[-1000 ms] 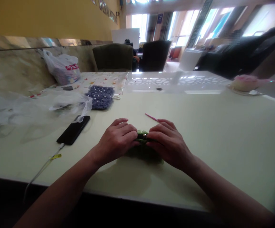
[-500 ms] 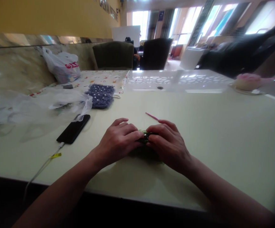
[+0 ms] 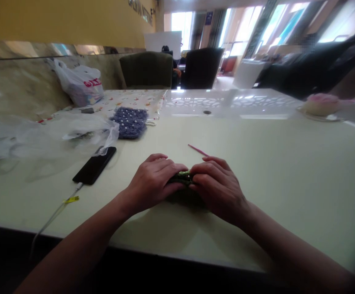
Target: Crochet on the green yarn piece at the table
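My left hand [image 3: 152,179] and my right hand [image 3: 218,183] meet over the table, gripping a small dark green piece [image 3: 181,176] that looks like crochet work. Left fingers and thumb pinch its left side, with a gap between them where green shows. On its right side the right fingers are curled closed, and small bright spots glint beside their tips. Most of the piece is hidden by the hands and in shadow. A thin pink stick [image 3: 196,149], like a crochet hook, lies on the table just beyond my right fingers.
Left of my hands lie a black phone [image 3: 94,166] on a white cable [image 3: 53,216] and a crumpled clear plastic bag [image 3: 48,132]. Farther off are a blue-purple beaded knitted pouch [image 3: 131,123] and a full white carrier bag [image 3: 83,85]. A pinkish flower-like ornament [image 3: 321,105] stands far right.
My left thumb and forefinger have spread apart along the green piece, so more of it shows. The dark shiny part between the fingertips is less visible. My right hand has barely moved.
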`<state>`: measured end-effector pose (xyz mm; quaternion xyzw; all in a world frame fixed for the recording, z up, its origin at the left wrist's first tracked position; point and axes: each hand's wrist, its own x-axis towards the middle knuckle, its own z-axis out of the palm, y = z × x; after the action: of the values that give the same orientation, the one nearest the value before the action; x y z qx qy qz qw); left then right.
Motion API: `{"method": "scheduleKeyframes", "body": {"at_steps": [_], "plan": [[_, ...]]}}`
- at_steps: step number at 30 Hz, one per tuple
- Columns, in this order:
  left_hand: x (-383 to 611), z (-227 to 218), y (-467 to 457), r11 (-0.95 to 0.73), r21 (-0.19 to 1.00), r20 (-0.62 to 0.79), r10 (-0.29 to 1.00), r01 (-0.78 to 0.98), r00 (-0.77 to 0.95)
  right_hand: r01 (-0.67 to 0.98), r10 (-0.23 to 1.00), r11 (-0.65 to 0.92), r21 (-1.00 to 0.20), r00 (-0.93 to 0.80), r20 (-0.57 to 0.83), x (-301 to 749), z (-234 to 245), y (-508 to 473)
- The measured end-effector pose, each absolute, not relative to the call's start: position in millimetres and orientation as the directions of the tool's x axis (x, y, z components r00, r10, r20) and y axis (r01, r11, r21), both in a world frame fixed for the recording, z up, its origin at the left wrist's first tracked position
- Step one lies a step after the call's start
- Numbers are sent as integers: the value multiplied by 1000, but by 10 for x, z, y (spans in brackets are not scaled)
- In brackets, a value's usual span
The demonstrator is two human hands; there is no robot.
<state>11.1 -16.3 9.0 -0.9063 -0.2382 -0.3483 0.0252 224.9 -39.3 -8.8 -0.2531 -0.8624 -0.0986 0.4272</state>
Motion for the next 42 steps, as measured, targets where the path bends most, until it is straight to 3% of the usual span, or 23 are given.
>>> {"method": "scheduleKeyframes", "body": {"at_steps": [13,21,31,42], "plan": [[84,132,-168,-873,179,581,466,454,667,519,434,845,-131,-521,735,2268,-53,-397],[85,164,-187,-819,316,479,574,479,665,503,467,844,-188,-516,718,2245,-63,-425],[102,190,-187,-665,656,341,684,358,645,467,694,717,-517,-543,472,2301,47,-433],[73,199,-163,-632,718,287,650,291,703,333,758,593,-733,-538,369,2337,35,-383]]}}
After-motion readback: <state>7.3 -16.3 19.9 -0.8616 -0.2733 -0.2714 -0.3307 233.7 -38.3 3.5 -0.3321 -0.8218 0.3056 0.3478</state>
